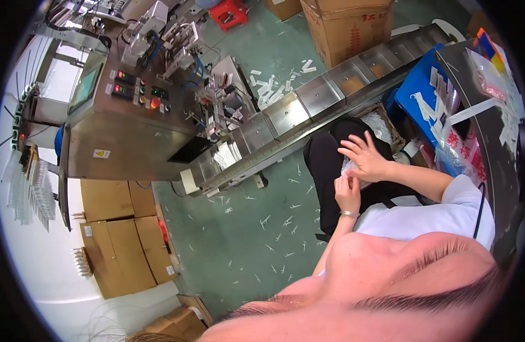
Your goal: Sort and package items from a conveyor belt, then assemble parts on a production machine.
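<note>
Over my lap, my left hand [347, 195] is closed in a pinch, with a band round its wrist. A crinkled clear plastic piece [348, 166], which looks like a small bag, shows at its fingertips. My right hand [367, 159] is just beyond and to the right, fingers spread and thumb reaching to the left fingertips. Part of the plastic lies under the right palm, hidden by it. Dark trousers [322, 165] are beneath both hands.
A metal conveyor [288, 115] crosses ahead, joined to a machine with a control panel [140, 91]. White pieces [227, 155] lie on its near end; others litter the green floor [239, 228]. At right are a blue bin [412, 98] and a box of clear plastic [379, 125].
</note>
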